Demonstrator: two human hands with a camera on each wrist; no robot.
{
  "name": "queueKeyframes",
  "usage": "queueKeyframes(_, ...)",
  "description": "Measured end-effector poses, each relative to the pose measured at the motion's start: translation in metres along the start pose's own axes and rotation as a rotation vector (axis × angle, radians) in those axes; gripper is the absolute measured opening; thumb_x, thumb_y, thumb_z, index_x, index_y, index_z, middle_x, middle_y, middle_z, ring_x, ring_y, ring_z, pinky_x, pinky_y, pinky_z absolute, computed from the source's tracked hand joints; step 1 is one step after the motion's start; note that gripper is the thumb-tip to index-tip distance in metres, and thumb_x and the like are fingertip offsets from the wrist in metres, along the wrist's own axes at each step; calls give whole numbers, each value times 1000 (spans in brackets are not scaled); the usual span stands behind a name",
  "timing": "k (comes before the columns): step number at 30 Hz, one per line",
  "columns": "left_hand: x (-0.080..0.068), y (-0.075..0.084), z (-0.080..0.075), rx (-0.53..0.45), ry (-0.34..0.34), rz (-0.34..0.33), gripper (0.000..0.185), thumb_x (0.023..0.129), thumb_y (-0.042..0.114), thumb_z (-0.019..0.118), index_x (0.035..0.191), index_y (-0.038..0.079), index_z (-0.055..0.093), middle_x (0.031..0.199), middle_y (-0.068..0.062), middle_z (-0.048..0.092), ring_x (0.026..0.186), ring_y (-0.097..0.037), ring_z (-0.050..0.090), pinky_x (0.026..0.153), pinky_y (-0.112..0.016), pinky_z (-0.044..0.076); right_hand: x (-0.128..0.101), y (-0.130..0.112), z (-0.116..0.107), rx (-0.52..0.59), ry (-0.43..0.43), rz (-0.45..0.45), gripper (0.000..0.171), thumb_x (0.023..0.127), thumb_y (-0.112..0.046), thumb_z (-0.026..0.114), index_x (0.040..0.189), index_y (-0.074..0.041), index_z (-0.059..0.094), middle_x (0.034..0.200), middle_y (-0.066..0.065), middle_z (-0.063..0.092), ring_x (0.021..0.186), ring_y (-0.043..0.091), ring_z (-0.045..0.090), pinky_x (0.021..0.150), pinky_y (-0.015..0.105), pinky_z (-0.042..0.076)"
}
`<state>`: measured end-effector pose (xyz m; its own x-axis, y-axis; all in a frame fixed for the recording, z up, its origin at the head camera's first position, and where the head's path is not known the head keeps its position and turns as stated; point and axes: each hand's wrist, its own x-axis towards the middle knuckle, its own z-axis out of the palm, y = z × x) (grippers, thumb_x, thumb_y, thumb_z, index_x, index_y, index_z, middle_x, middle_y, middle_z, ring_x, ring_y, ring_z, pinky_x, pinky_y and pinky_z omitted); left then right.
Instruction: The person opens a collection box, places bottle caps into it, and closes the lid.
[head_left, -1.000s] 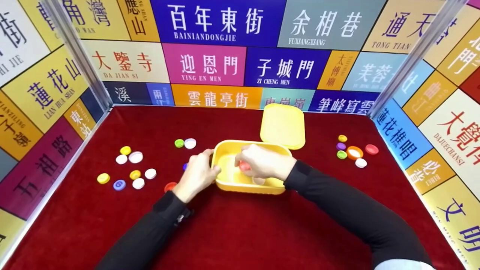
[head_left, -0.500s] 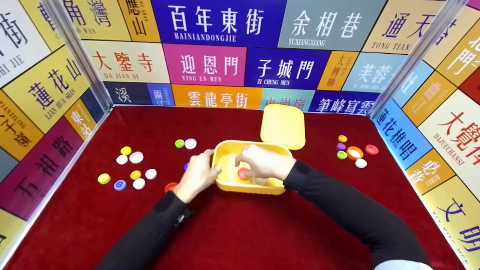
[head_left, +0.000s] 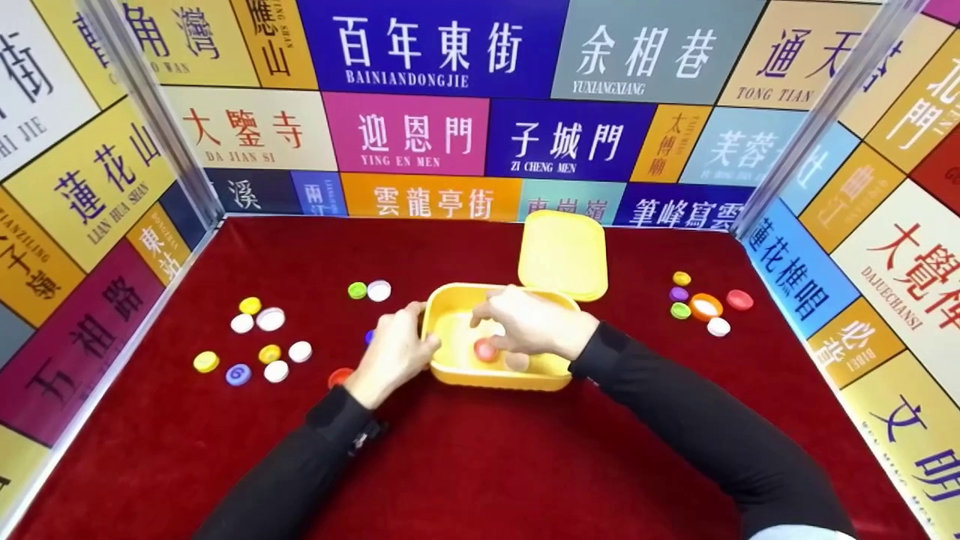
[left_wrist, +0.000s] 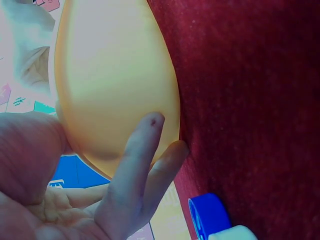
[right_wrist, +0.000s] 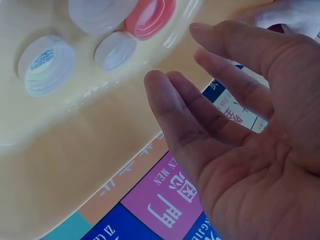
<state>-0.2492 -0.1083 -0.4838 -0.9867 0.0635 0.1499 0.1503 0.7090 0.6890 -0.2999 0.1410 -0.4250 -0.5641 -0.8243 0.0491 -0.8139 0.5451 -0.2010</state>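
Observation:
My left hand (head_left: 394,349) holds the left end of a yellow plastic box (head_left: 501,380), thumb at the rim and fingers against the outer wall (left_wrist: 120,65). Over the box's inside, my right hand (head_left: 529,322) has its fingers spread with nothing between them. A red bottle cap (head_left: 485,349) lies on the box floor below it. In the right wrist view that red cap (right_wrist: 151,17) sits beside a large white cap (right_wrist: 102,14), a small white cap (right_wrist: 116,51) and another white cap (right_wrist: 46,66) with a printed code inside.
A yellow lid (head_left: 562,255) lies behind the box. Several caps, among them a blue one (head_left: 238,374), are scattered at the left. A second group surrounds an orange cap (head_left: 706,306) at the right. Near my left wrist is a red-orange cap (head_left: 340,376). Printed panels enclose the red cloth.
The right hand has let go of the red cap, which now lies on the box floor, and its fingers have opened and lifted slightly. The left hand keeps its hold.

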Motion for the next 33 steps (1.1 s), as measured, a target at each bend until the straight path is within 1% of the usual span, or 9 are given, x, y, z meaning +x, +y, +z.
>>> queueKeyframes(6, -2, -2, 2, 0, 4, -7, 55, 101, 8, 80, 153, -7, 69, 137, -27, 82, 110, -37, 83, 99, -49, 71, -3, 5, -2, 32, -4, 24, 32, 102, -16, 90, 130, -2, 84, 122, 21, 84, 110, 36, 78, 100, 50, 69)
queueKeyframes(11, -1, -2, 2, 3, 13, -4, 54, 101, 8, 80, 152, -7, 69, 137, -27, 82, 112, -39, 83, 102, -51, 71, -6, 14, -7, 63, 40, 24, 32, 101, -10, 88, 132, -1, 83, 121, 22, 82, 110, 38, 77, 99, 52, 68)
queueKeyframes(16, 0, -2, 2, 3, 23, -2, 54, 100, 8, 78, 151, -6, 71, 134, -26, 83, 109, -38, 83, 100, -51, 71, -12, 22, -15, 105, 99, 43, 32, 103, -9, 87, 133, 0, 82, 121, 23, 81, 110, 39, 77, 100, 54, 68)
queueKeyframes(20, 0, -1, 2, 5, 33, 11, 53, 99, 7, 77, 150, -6, 71, 130, -25, 84, 105, -37, 82, 96, -50, 70, -18, 32, -22, 136, 142, 89, 30, 104, -9, 85, 133, -1, 82, 124, 22, 83, 112, 41, 78, 102, 55, 68)
queueKeyframes(25, 1, -1, 1, 7, 32, 10, 54, 99, 8, 78, 150, -6, 71, 131, -26, 84, 107, -37, 83, 97, -51, 70, -26, 49, -25, 164, 178, 166, 30, 104, -11, 85, 134, -3, 84, 126, 22, 83, 116, 43, 79, 105, 57, 68)
queueKeyframes(29, 0, 0, 1, 6, 25, 8, 54, 100, 8, 78, 151, -6, 70, 132, -26, 83, 106, -37, 82, 96, -50, 70, -33, 66, -28, 180, 216, 218, 33, 104, -12, 85, 135, 0, 83, 128, 24, 82, 116, 46, 80, 102, 59, 69)
queueKeyframes(33, 0, 0, 1, 4, 20, 7, 54, 101, 9, 78, 151, -6, 70, 133, -26, 83, 106, -37, 82, 97, -50, 71, -41, 87, -31, 188, 266, 288, 34, 103, -13, 85, 135, 0, 82, 132, 25, 82, 115, 47, 81, 102, 61, 69)
